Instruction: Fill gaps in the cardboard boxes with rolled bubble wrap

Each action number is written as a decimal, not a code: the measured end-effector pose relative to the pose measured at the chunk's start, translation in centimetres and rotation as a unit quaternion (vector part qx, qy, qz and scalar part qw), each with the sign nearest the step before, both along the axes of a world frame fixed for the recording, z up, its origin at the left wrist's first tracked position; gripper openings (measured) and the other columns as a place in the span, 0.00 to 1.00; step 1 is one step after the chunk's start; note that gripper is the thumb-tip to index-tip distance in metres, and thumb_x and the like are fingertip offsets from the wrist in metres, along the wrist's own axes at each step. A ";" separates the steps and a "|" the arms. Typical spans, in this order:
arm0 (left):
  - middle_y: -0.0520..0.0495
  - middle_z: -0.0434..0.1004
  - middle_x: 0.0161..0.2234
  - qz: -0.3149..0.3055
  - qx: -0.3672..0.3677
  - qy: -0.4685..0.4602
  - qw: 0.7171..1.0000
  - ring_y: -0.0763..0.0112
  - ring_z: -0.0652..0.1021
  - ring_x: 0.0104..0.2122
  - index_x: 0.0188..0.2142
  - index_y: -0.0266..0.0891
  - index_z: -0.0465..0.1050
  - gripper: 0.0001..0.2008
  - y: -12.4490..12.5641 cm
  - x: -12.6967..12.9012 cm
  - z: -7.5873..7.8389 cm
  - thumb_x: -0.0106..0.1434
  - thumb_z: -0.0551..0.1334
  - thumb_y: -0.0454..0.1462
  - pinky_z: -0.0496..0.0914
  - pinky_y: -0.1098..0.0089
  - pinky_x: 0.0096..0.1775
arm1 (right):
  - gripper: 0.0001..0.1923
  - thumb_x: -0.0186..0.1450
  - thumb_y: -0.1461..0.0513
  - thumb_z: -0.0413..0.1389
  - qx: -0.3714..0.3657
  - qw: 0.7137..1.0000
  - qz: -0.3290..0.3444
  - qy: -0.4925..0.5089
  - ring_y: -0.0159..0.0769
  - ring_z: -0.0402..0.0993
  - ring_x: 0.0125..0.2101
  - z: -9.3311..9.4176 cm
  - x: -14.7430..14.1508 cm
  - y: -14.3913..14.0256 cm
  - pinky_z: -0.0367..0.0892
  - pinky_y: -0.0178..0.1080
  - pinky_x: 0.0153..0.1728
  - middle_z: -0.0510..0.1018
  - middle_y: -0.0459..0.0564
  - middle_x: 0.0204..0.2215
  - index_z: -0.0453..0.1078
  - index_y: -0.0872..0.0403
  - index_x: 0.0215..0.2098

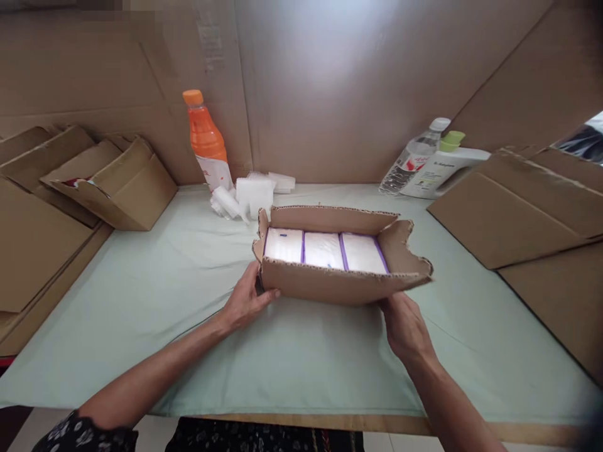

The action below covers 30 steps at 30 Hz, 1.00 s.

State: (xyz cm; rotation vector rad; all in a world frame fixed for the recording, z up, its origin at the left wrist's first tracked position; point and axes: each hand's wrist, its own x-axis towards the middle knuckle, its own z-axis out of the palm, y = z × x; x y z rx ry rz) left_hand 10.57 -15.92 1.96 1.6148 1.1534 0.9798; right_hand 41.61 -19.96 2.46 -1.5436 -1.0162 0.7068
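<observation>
A shallow open cardboard box [330,284] sits in the middle of the table, its flaps folded outward. Inside lie three white packets with purple edges [325,250], side by side. My left hand [245,300] grips the box's near left corner. At the near right corner, my right hand [405,326] holds the front wall under the right flap. Both forearms reach in from the bottom of the view.
A pale green cloth [155,295] covers the table. An orange bottle [206,139] and white foam pieces [249,194] stand behind the box. A clear bottle [414,157] and white pump bottle [443,169] lie back right. Cardboard boxes [113,182] left, flat cardboard [518,213] right.
</observation>
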 end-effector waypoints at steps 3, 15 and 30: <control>0.38 0.73 0.56 0.004 0.029 -0.006 1.000 0.53 0.75 0.54 0.63 0.39 0.64 0.32 2.7 0.5 0.1 0.60 0.66 0.42 0.73 0.57 0.54 | 0.20 0.63 0.46 0.54 -0.001 0.998 0.013 0.056 0.35 0.70 0.30 0.1 -0.3 3.8 0.70 0.36 0.29 0.77 0.48 0.30 0.73 0.54 0.29; 0.40 0.71 0.58 0.131 0.101 0.096 0.982 0.62 0.78 0.46 0.51 0.38 0.77 0.24 12.8 -3.0 1.6 0.55 0.57 0.30 0.76 0.63 0.45 | 0.19 0.65 0.46 0.54 0.004 0.999 -0.033 0.008 0.35 0.67 0.31 -2.6 0.3 4.7 0.65 0.37 0.33 0.74 0.46 0.28 0.69 0.54 0.32; 0.39 0.75 0.52 0.183 0.125 0.211 0.952 0.67 0.77 0.39 0.54 0.34 0.73 0.22 16.3 -1.0 4.0 0.60 0.56 0.29 0.72 0.67 0.48 | 0.21 0.63 0.45 0.54 0.004 1.000 -0.014 -0.018 0.37 0.65 0.30 -3.1 0.9 5.0 0.63 0.38 0.33 0.72 0.46 0.26 0.71 0.55 0.33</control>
